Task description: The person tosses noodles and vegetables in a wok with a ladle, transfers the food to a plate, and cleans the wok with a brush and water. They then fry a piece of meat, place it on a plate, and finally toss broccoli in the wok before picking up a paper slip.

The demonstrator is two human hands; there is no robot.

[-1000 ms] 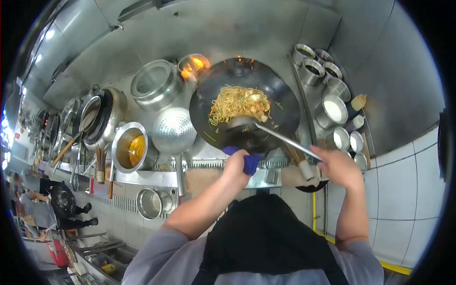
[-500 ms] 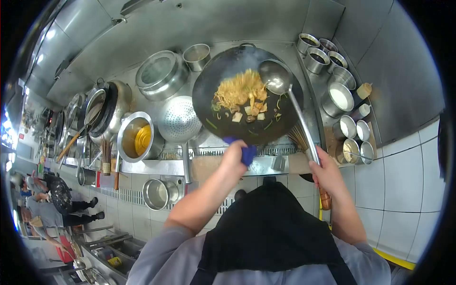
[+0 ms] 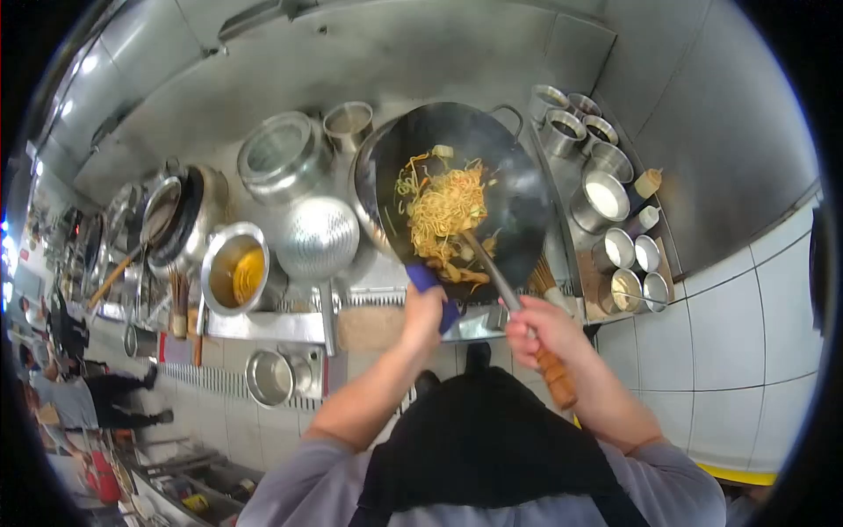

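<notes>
My left hand (image 3: 424, 316) is closed around a folded blue cloth (image 3: 423, 277) at the near rim of a large black wok (image 3: 514, 211). The wok is turned and tilted. Yellow noodles (image 3: 446, 206) lie in its middle, mixed with pale chunks and bits of green. In my right hand (image 3: 548, 330), the fingers wrap the shaft of a ladle (image 3: 499, 279) just above its wooden grip. The ladle's head reaches down into the near side of the noodles, where its bowl is mostly hidden.
A perforated strainer (image 3: 318, 235) and a metal pot of yellow liquid (image 3: 230, 268) stand left of the wok. On the right, a shelf carries several metal seasoning containers (image 3: 601, 198) and squeeze bottles (image 3: 648, 183). A bamboo brush (image 3: 542, 277) sits beside the wok. Other people (image 3: 75, 400) are at far left.
The wok has tilted and swung, its far handle moving right. The ladle's head has gone from the wok's right side into the noodles, and my right hand has shifted left. The noodles have tumbled together.
</notes>
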